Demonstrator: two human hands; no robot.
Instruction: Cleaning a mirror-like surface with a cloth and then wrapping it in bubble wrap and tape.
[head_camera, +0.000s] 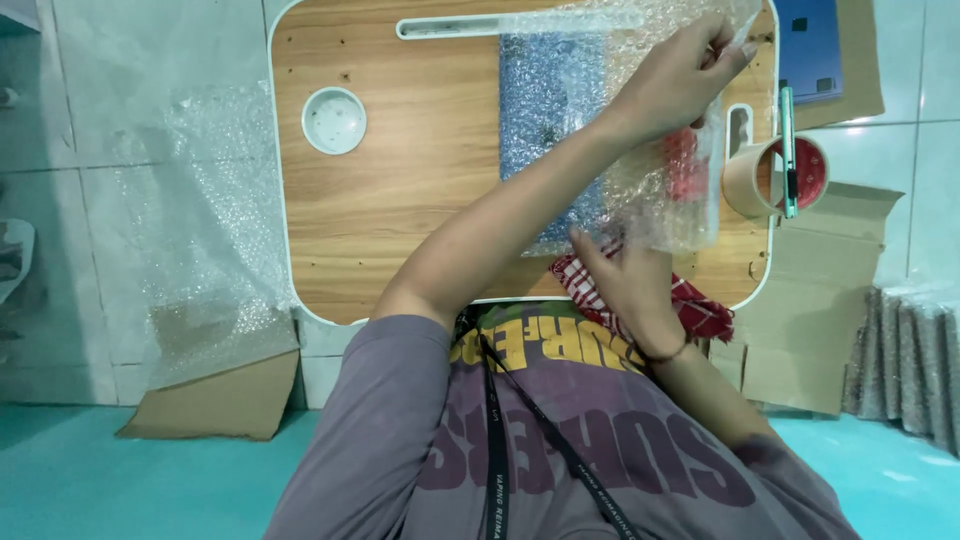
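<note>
Wrapping: a sheet of clear bubble wrap (640, 120) lies draped over a flat blue item (545, 110) and a red object (684, 165) on the wooden lap table (400, 200).
Left hand: the left hand (680, 75) reaches across to the far right of the table, fingers closed in a pinch on the upper edge of the bubble wrap.
Right hand: the right hand (625, 280) sits at the near edge of the table, fingers spread and pressing the lower edge of the bubble wrap; whether they grip it I cannot tell.
Red checked cloth: a red checked cloth (700, 305) lies under the right hand, hanging off the table's near edge.
Tape roll: a brown tape roll (750, 180) stands at the table's right edge, with a green utility knife (788, 150) across it.
Cup recess: a round white cup recess (333, 120) sits well apart on the left.
Floor: more loose bubble wrap (200, 230) and cardboard pieces (215, 405) lie on the tiles left of the table.
</note>
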